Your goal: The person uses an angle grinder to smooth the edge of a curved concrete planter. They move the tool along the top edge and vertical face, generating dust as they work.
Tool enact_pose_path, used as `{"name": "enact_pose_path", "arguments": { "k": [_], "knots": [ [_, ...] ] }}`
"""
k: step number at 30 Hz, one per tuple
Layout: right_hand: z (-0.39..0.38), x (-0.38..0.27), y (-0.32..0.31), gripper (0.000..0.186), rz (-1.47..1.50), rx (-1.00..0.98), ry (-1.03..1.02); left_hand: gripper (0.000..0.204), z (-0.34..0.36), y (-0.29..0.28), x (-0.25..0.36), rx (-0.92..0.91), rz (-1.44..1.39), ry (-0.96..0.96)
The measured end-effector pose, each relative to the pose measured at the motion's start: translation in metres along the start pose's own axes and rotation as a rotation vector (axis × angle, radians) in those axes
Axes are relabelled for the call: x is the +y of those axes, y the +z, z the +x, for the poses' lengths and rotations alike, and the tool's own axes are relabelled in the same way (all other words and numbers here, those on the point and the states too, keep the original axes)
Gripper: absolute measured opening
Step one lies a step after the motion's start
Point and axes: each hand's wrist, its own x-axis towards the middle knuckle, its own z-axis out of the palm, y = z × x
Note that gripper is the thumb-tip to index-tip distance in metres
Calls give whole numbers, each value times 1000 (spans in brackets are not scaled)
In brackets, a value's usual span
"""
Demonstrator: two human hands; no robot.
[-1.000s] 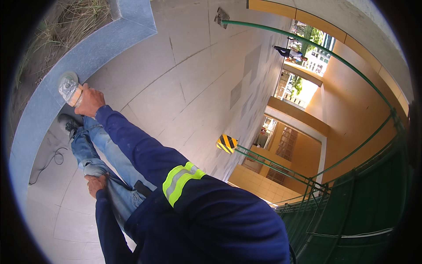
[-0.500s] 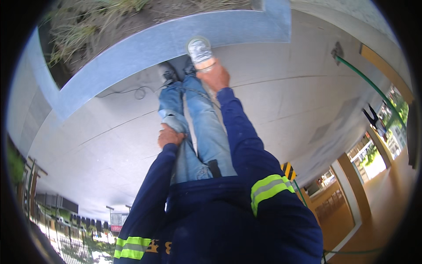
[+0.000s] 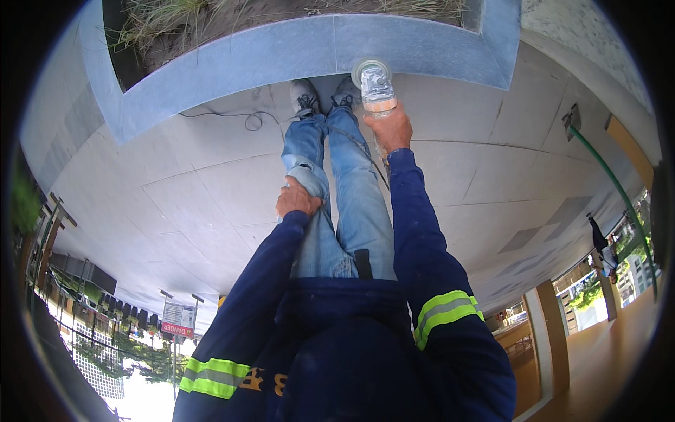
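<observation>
My right hand (image 3: 391, 129) is closed round the body of an angle grinder (image 3: 377, 87) whose head is silvery, with an orange band behind it. Its round pale disc (image 3: 361, 69) lies at the front edge of the blue-grey stone planter rim (image 3: 281, 50). Lower and to the left, my left hand (image 3: 298, 199) grips the knee of my faded blue jeans (image 3: 307, 174), its fingers curled round the leg. A dark power cord (image 3: 357, 143) runs from near the grinder across my legs.
Dry grass (image 3: 165, 24) and soil fill the planter. My shoes (image 3: 304, 95) stand close against its base. Loose cord (image 3: 254, 121) lies on the paving to the left. At right are a green pole (image 3: 608, 169) on a foot plate and a distant person (image 3: 602, 246).
The whole view has shifted, so the planter and my legs sit farther right. The grinder has slid slightly right along the rim relative to my feet. My left hand stays on the knee.
</observation>
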Motion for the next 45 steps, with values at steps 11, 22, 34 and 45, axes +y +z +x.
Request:
{"name": "enact_pose_path", "arguments": {
  "k": [11,22,34,45],
  "knots": [
    [-1,-26,12,70,-46,-86,-61,128,0,-3,3,9,71,-34],
    [7,26,-23,69,140,87,78,119,3,-11,-3,23,118,18],
    [34,49,-63,70,234,183,167,114,5,-20,-6,60,204,78],
    [-6,4,-16,71,179,16,114,112,11,-32,-12,68,235,159]
  ]
}}
